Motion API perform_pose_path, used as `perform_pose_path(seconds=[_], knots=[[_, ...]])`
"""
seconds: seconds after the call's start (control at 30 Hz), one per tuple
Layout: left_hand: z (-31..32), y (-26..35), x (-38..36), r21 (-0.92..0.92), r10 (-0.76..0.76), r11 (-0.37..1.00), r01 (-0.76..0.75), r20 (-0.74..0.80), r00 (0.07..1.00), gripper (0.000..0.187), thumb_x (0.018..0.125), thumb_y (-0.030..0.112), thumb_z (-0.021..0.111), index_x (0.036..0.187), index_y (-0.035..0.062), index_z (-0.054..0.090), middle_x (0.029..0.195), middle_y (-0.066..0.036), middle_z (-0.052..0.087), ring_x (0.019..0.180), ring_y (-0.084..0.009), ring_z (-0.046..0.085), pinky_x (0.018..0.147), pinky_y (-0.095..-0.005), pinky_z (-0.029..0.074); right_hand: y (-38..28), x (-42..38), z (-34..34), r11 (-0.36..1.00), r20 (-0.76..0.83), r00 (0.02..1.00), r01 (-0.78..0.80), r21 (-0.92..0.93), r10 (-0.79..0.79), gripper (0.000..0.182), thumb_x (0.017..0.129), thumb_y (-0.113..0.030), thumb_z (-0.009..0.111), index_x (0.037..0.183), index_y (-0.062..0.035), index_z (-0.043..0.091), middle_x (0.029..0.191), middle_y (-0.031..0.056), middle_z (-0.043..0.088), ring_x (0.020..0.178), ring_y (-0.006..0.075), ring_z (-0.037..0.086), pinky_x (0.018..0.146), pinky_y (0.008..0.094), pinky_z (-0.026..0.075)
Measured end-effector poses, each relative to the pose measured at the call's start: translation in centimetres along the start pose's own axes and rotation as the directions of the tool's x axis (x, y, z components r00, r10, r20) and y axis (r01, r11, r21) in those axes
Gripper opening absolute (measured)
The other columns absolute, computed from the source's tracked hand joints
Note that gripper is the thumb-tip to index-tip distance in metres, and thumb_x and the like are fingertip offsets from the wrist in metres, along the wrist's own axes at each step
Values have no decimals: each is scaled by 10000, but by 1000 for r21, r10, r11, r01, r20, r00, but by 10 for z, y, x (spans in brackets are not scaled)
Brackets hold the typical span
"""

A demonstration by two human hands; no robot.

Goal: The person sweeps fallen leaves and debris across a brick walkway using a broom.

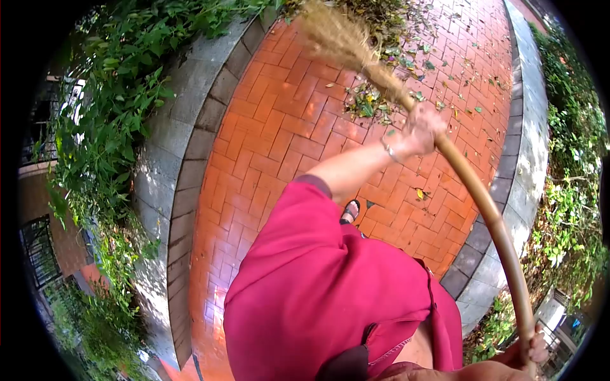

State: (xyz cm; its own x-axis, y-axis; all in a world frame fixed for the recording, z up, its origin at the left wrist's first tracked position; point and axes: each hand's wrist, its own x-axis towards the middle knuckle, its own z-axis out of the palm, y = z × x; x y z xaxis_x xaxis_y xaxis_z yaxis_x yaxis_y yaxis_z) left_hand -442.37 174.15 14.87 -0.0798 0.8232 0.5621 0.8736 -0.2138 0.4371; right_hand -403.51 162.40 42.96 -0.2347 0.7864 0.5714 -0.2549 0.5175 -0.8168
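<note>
A long broom with a bamboo handle (492, 222) runs from the lower right to the top of the view. Its straw head (337, 38) is slightly blurred, over the left part of the brick path near a heap of leaves. My left hand (424, 130), with a bracelet at the wrist, is wrapped around the handle just behind the straw head. My right hand (537, 348) grips the handle's upper end at the bottom right, partly cut off by shadow and the view's edge. Fallen leaves (370, 103) lie beside the broom, below its straw.
The red brick path (267, 140) has grey stone kerbs on the left (168, 146) and right (534, 120). Green bushes (121, 82) overhang the left kerb, and more plants (572, 190) line the right. My sandalled foot (350, 210) stands on the bricks.
</note>
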Motion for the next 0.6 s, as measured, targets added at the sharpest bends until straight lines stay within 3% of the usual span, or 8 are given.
perform_pose_path(seconds=[0.03, 0.23, 0.33, 0.37, 0.43, 0.47, 0.57, 0.6], knots=[[-5, 23, -9, 6, 63, 998, -63, -1, 998, 85, 552, 104, 555, 609, 128, 498, 611, -33, 520, 652, -223, 524, 668, -401, 338, -13, 7, -9, 988, -123, 991, -24, 152, 43, 190, 676, -120, 559, 632, -94, 376, 568, 22, 356, 562, 157, 374, 640, 341, 353], [16, 158, -61, -442, 417, 863, -243, 355, 837, 179, 465, 138, 586, 619, 129, 495, 567, -12, 500, 584, -190, 524, 592, -349, 326, -101, 36, -64, 968, -80, 996, -25, 251, 46, 200, 701, -125, 548, 619, -99, 367, 558, 20, 337, 566, 144, 338, 553, 296, 338], [57, 188, -54, -595, 559, 772, -224, 467, 685, 182, 507, 138, 580, 664, 154, 490, 613, 8, 514, 623, -172, 532, 619, -355, 337, -111, 37, -36, 995, -165, 986, 31, 94, -15, 203, 745, -85, 508, 627, -93, 342, 564, 2, 307, 550, 138, 319, 487, 242, 322], [72, 184, -44, -585, 583, 775, -238, 518, 626, 179, 518, 135, 577, 672, 162, 491, 629, 13, 521, 639, -174, 537, 628, -358, 340, -108, 28, -33, 999, -86, 995, 43, 13, -42, 207, 731, -83, 527, 625, -93, 349, 563, 16, 333, 559, 142, 356, 498, 245, 342], [98, 148, -8, -419, 496, 861, -289, 562, 663, 154, 555, 129, 566, 684, 179, 500, 649, 20, 533, 677, -180, 547, 643, -369, 349, -62, 20, 6, 940, 7, 993, 114, -323, -119, 167, 735, -131, 538, 651, -78, 404, 575, 39, 393, 594, 165, 417, 544, 288, 378], [105, 124, 13, -328, 436, 898, -292, 581, 688, 130, 587, 139, 563, 700, 180, 514, 673, 19, 543, 719, -191, 554, 649, -387, 357, -39, 7, 13, 937, -8, 992, 116, -330, -125, 167, 735, -131, 538, 651, -78, 404, 575, 39, 393, 594, 165, 417, 544, 288, 378], [121, 44, 51, -217, 296, 952, -214, 490, 820, 130, 603, 138, 571, 721, 161, 521, 724, 1, 543, 756, -200, 548, 682, -420, 354, 23, -20, 32, 925, -192, 981, -67, -374, -6, 299, 705, -287, 577, 765, -111, 343, 709, 24, 368, 767, 189, 378, 922, 452, 261], [111, 26, 63, -211, 289, 954, -215, 439, 851, 135, 603, 134, 572, 724, 157, 519, 723, -5, 538, 766, -200, 543, 692, -420, 351, 29, -20, 32, 927, -198, 980, -56, -372, -20, 299, 705, -287, 577, 765, -111, 343, 709, 24, 368, 767, 189, 378, 922, 452, 261]])
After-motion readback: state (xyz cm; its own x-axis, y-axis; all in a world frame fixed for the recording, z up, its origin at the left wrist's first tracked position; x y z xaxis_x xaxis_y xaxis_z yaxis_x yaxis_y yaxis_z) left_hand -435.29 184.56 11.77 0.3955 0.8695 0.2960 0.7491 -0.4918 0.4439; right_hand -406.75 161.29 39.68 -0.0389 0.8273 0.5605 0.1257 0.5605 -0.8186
